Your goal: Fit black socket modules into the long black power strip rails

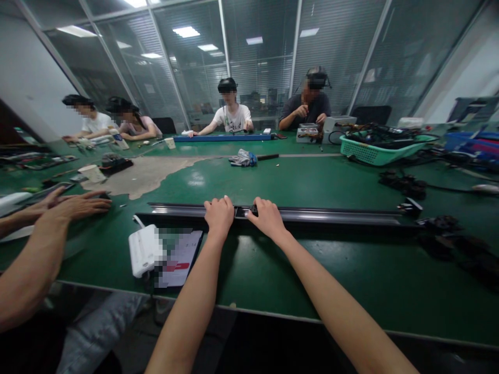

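Observation:
A long dark metal rail [319, 214] lies across the green table [296, 182] in front of me. My left hand [219, 214] rests on the rail with its fingers curled over the near edge. My right hand [268, 217] sits just to its right, fingers bent and pinching at a small dark part [245, 211] on the rail between the two hands. A black end cap [412, 206] sits at the rail's right end.
A white box and a phone [163, 254] lie at my left. A co-worker's arms [50, 218] reach in from the left. Black parts [444, 234] are scattered on the right, with a green basket [374, 150] beyond. Several people sit at the far side.

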A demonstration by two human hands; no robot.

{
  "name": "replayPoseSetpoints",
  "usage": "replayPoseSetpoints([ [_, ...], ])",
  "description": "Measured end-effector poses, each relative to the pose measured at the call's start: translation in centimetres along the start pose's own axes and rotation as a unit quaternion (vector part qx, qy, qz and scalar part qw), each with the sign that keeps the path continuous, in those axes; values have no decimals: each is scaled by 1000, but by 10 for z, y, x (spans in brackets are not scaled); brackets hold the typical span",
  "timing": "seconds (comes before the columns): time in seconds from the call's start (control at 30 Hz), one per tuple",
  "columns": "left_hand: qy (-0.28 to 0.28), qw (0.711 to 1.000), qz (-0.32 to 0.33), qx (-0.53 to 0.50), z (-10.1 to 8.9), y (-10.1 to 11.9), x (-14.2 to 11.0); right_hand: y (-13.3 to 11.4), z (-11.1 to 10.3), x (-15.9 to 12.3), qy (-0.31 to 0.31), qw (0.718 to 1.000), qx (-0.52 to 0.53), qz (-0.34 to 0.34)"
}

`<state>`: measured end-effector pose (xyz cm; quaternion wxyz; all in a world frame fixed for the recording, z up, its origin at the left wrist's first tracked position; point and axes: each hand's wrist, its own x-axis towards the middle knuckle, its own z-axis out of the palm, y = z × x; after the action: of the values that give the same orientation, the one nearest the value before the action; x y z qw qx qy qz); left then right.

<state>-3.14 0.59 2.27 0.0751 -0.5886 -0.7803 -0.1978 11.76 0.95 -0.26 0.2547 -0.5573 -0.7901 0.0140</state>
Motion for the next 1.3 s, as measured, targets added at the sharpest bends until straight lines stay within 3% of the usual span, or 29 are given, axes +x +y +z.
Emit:
replayPoseSetpoints([
  [0.2, -11, 999, 33, 9, 2, -3, -1, -1, -2, -2, 3, 1000, -14, 15],
  [0.33, -9, 1000, 21, 5, 2, -2, -1, -1, -6, -1, -9, 999, -33, 4],
  [0.6, 2, 1000, 6, -1, 3, -1, -1, 18, -20, 10, -111, 991, -7, -77],
  [0.83, -16, 1000, -4, -11, 0, -3, 2, 27, -8, -1, -34, 996, 18, -85],
  [1.3, -14, 1000, -11, -6, -2, 1, -2, 25, -10, -9, 6, 999, -10, -39],
])
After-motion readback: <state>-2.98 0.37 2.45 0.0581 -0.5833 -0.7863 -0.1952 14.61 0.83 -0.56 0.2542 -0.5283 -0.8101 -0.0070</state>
